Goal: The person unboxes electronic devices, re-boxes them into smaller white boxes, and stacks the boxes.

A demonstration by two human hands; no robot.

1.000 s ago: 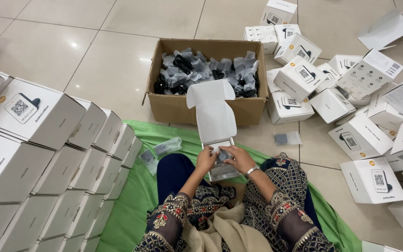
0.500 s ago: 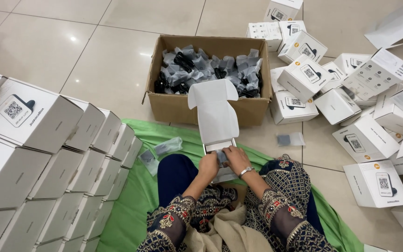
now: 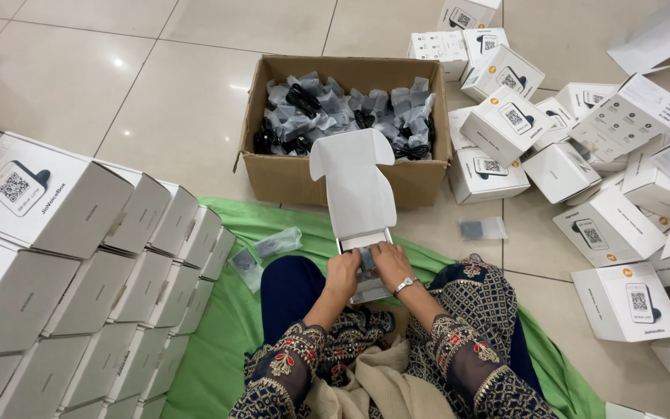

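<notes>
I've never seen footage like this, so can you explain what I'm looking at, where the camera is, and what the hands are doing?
The camera sits on a person's head and looks down at their lap; they sit on a green cloth on a tiled floor. The left hand and right hand both rest in an open white box with its lid flipped up, touching a small dark item that is hard to make out. Ahead stands a brown cardboard carton full of bagged black cables. Stacked white boxes are on the left; loose white boxes lie scattered on the right.
</notes>
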